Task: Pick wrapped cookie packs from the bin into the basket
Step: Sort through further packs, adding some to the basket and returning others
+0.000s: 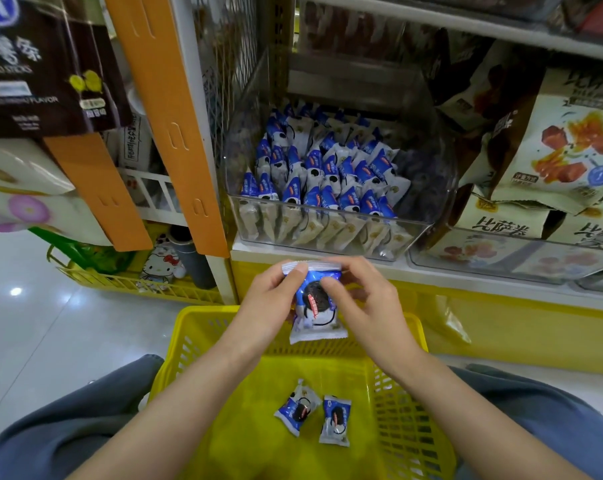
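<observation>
A clear plastic bin [428,188] on the shelf holds several blue-and-white wrapped cookie packs [324,174]. Below it, over the far rim of a yellow basket [400,393], both hands hold one cookie pack [315,306] upright. My left hand [272,303] pinches its top left edge and side. My right hand [359,303] pinches its top right, fingers curled over the wrapper. Two more packs lie flat on the basket floor: one [297,407] tilted, the other [335,420] beside it on the right.
Bags of other snacks [553,154] fill the shelf to the right of the bin. An orange display strip [175,126] hangs at left, with a low yellow rack [137,282] of goods on the shiny floor. My knees flank the basket.
</observation>
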Tool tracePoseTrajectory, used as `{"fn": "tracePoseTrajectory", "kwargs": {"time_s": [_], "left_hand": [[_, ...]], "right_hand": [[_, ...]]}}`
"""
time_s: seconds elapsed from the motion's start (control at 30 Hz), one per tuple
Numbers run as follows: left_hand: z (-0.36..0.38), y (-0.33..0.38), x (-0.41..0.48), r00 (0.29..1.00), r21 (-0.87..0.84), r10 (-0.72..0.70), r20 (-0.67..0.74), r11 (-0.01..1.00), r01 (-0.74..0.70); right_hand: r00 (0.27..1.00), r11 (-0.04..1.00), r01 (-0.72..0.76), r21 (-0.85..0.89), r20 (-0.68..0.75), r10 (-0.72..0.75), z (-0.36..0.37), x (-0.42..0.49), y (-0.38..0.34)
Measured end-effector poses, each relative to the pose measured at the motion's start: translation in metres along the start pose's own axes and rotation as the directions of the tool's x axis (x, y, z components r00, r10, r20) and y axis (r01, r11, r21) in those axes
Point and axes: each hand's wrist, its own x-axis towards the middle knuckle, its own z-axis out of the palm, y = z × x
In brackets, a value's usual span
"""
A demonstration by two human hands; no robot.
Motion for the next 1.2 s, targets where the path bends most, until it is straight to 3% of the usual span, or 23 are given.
{"fn": "tracePoseTrajectory", "kwargs": {"time_s": [0.07, 0.13, 0.27, 0.37, 0.5, 0.6, 0.7, 0.83, 0.97, 1.1, 1.2], "left_hand": [[-0.002, 0.004, 0.003, 0.996, -0.018, 0.039, -0.082, 0.999, -0.041], [-0.004, 0.010, 0.006, 0.985, 0.030, 0.121, -0.123, 0.993, -0.118], [-0.008, 0.026, 0.009, 0.942, 0.168, 0.317, -0.110, 0.940, -0.296], [-0.016, 0.044, 0.015, 0.875, 0.291, 0.468, -0.128, 0.861, -0.418], [-0.032, 0.062, 0.032, 0.775, 0.650, 0.632, -0.030, 0.601, -0.465], [-0.037, 0.059, 0.042, 0.816, 0.863, 0.569, 0.099, 0.359, -0.355], [-0.037, 0.054, 0.045, 0.828, 0.934, 0.531, 0.180, 0.171, -0.313], [-0.038, 0.054, 0.047, 0.815, 0.939, 0.552, 0.178, 0.150, -0.308], [-0.038, 0.052, 0.049, 0.817, 0.940, 0.547, 0.182, 0.146, -0.307], [-0.038, 0.052, 0.049, 0.812, 0.941, 0.552, 0.187, 0.138, -0.311], [-0.039, 0.051, 0.050, 0.806, 0.938, 0.561, 0.189, 0.139, -0.317]], "right_hand": [[0.986, 0.983, -0.152, 0.103, 0.079, 0.144, 0.004, -0.002, -0.003], [0.975, 0.960, -0.215, 0.178, 0.102, 0.199, 0.005, -0.001, -0.006], [0.982, 0.944, -0.183, 0.276, 0.094, 0.163, -0.001, 0.008, -0.020], [0.996, 0.960, -0.087, 0.265, -0.008, 0.092, -0.013, 0.028, -0.037], [0.973, 0.991, 0.032, 0.133, -0.233, 0.000, -0.024, 0.082, -0.047], [0.944, 0.995, 0.037, -0.089, -0.323, -0.064, -0.024, 0.138, -0.044], [0.937, 0.955, 0.001, -0.295, -0.333, -0.104, -0.017, 0.189, -0.035], [0.990, 0.835, -0.010, -0.551, -0.124, -0.070, -0.011, 0.229, -0.018], [0.993, 0.667, -0.008, -0.745, 0.072, 0.092, -0.009, 0.251, -0.013], [0.983, 0.630, -0.015, -0.776, 0.105, 0.153, 0.004, 0.264, -0.014], [0.984, 0.673, -0.041, -0.739, 0.087, 0.155, 0.016, 0.269, -0.012]]}}
